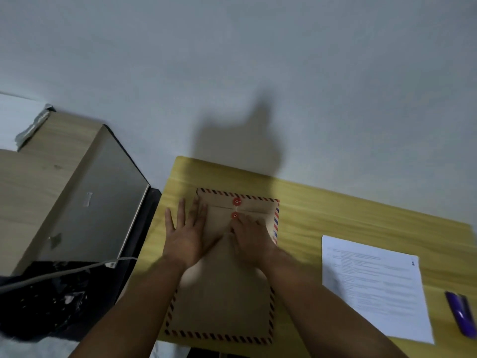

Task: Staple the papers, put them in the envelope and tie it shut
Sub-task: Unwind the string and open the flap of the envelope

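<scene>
Hands both rest on the envelope (222, 293), a brown one with a red-and-blue striped border lying on the yellow table (335, 210) toward its left edge, flap end at the far side. We find the left hand (187, 232) flat, fingers straight and spread, pressing the envelope's far left corner, in our judgement to keep it from sliding. The right hand (251, 237) lies just below the lower of the two red string buttons (235, 215); its fingers appear laid forward on the flap, but blur prevents us from saying whether they pinch the string. We judge the flap is being opened, since the papers (374, 285) lie outside, flat near the table's right edge, well apart from the envelope. A purple stapler (462, 316) sits just beside them at the right edge. Left of the table we note a closed laptop (100, 202) with a cable attached, on a pale wooden surface. A plain grey-white wall stands behind.
</scene>
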Demonstrator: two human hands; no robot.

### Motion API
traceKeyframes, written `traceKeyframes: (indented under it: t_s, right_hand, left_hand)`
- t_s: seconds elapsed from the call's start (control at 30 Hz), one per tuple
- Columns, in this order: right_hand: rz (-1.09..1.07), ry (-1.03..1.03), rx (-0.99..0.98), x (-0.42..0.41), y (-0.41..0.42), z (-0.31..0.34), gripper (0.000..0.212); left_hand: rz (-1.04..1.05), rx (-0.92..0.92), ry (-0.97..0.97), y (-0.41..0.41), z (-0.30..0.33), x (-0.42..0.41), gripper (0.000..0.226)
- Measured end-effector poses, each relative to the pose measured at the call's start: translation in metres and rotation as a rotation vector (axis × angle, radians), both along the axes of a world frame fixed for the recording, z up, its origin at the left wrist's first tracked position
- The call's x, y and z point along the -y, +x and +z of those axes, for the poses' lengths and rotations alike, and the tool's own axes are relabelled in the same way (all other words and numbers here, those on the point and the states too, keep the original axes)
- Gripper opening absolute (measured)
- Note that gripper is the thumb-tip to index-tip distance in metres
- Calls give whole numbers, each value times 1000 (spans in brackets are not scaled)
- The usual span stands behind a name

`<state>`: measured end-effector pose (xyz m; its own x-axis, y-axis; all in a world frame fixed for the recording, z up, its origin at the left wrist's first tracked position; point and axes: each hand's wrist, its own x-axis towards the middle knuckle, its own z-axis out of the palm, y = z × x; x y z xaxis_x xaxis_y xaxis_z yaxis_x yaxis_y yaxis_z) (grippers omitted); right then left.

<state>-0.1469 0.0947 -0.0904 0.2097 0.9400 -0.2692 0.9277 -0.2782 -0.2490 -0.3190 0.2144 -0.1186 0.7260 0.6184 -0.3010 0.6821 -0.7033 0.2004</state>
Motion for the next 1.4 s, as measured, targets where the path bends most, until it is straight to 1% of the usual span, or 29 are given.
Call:
traceKeyframes:
  t_s: [0.03,0.1,0.23,0.3,0.4,0.47,0.53,0.6,0.67,0.7,0.73,0.8,0.9,0.97,1.03,1.1,1.13,1.17,1.23,1.27,1.3,1.37,1.4]
  right_hand:
    - [-43,24,-13,13,3,-3,27]
    - [-163,94,-60,31,13,-8,17]
    - [-605,356,-394,35,34,-8,6]
    - [-784,478,-480,24,47,-2,7]
    - [-997,546,-697,-5,68,8,14]
    - [-1035,556,-939,-28,74,18,14]
    - [-992,540,-1158,-52,70,28,11]
    - [-879,454,-1276,-70,57,36,8]
    - [-737,298,-1318,-80,40,38,5]
    - [-663,214,-1314,-79,30,37,5]
    - [-595,140,-1279,-75,22,36,9]
    - [-488,54,-1167,-58,9,35,15]
    - [-401,62,-932,-25,2,32,6]
    - [-412,55,-798,-5,9,28,4]
    - [-425,8,-664,12,19,27,16]
    - [-422,-37,-486,23,34,28,32]
    - [-409,-54,-388,26,42,30,37]
    - [-383,-70,-296,27,50,33,37]
    - [-333,-101,-140,26,66,39,21]
    - [-317,-112,-79,25,73,42,16]
    - [-312,-116,-25,23,80,46,18]
    - [-365,-65,22,17,93,50,19]
    - [-420,-3,1,12,98,52,19]
  left_hand:
    - [3,9,10,-1,-1,1,105]
    - [9,15,21,-1,-3,2,111]
    - [6,37,64,2,-4,5,117]
    - [-11,81,113,0,-6,8,116]
    - [-53,120,163,-3,-9,10,115]
    - [-65,113,161,-2,-9,11,116]
    - [-67,103,161,-1,-10,9,116]
    - [-67,107,166,-2,-10,9,115]
    - [-67,130,175,-3,-11,9,115]
    - [-65,143,173,-3,-11,9,115]
    - [-59,150,175,-2,-11,10,116]
    - [-48,146,188,0,-10,10,115]
    - [-33,115,170,2,-8,10,116]
    - [-32,125,159,1,-8,9,117]
    - [-35,128,152,-1,-8,8,118]
    - [-35,122,147,-1,-8,8,118]
    - [-36,121,148,0,-8,8,117]
    - [-38,118,151,0,-7,8,116]
    - [-39,115,155,-1,-6,7,116]
    - [-39,120,153,-1,-6,7,115]
    - [-38,127,150,-1,-6,7,115]
    - [-38,132,147,0,-5,7,115]
    - [-40,133,150,0,-6,7,114]
